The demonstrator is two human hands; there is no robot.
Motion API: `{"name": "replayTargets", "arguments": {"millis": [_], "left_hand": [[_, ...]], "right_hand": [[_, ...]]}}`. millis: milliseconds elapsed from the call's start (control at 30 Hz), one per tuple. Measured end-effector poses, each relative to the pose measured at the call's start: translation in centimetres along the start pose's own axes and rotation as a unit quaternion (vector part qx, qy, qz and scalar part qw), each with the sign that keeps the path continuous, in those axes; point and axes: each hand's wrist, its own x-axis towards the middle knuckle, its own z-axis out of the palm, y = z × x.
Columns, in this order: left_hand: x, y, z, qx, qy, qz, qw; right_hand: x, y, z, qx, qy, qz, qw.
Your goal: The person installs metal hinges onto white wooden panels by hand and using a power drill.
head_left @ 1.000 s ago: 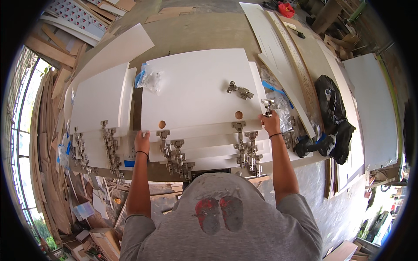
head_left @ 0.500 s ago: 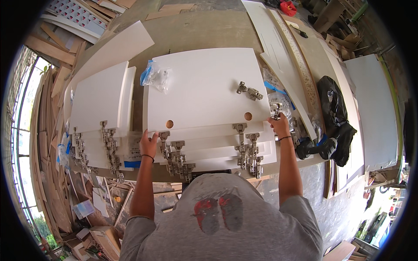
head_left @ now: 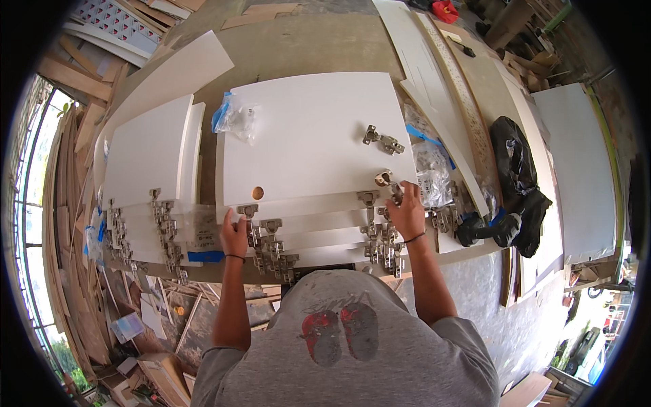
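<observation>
A white panel [head_left: 305, 129] lies on top of a stepped stack of similar panels in front of me. My right hand [head_left: 407, 214] is closed on a metal cabinet hinge [head_left: 388, 182], whose cup end is over the spot of the panel's right round hole. The left round hole [head_left: 258, 193] shows bare. At the panel's front left corner rests my left hand [head_left: 234, 234], thumb and finger apart, beside a hinge [head_left: 248, 211] on the panel below. Two loose hinges [head_left: 383, 140] lie on the top panel. More hinges [head_left: 369, 199] line the lower panels' front edges.
A clear plastic bag [head_left: 237, 121] sits at the panel's far left corner. Another panel stack with hinges [head_left: 149, 149] stands at left. To the right are plastic bags [head_left: 432, 169], a black power drill [head_left: 488, 230], a black bag [head_left: 512, 156] and long white boards [head_left: 441, 129].
My right hand has brought a hinge from beyond the panel's right edge leftward to the right hole. My left hand has shifted slightly down along the corner.
</observation>
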Motion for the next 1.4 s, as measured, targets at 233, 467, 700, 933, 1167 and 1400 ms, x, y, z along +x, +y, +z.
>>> {"name": "replayTargets", "arguments": {"millis": [233,467,700,933,1167,1400], "left_hand": [[-1.8,0.9,0.6,0.014,-0.016,0.047,0.999],[-1.7,0.6,0.3,-0.042,-0.010,0.027,0.999],[-1.3,0.4,0.3,-0.060,0.002,0.031,0.998],[-0.9,-0.1,-0.4,-0.187,0.017,-0.064,0.980],[-2.1,-5.0,0.7,-0.152,0.126,-0.026,0.980],[-3.9,0.7,0.7,-0.221,0.098,-0.044,0.969]], "right_hand": [[-0.4,-1.2,0.2,-0.036,-0.045,0.007,0.998],[-0.1,-1.3,-0.4,-0.057,-0.086,0.016,0.995],[1.5,0.9,-0.7,-0.081,-0.079,-0.034,0.993],[10.2,16.7,-5.4,-0.097,0.114,0.107,0.983],[13.4,7.6,-1.8,-0.033,-0.019,-0.135,0.990],[14.1,2.2,2.5,-0.090,-0.052,-0.171,0.980]]}}
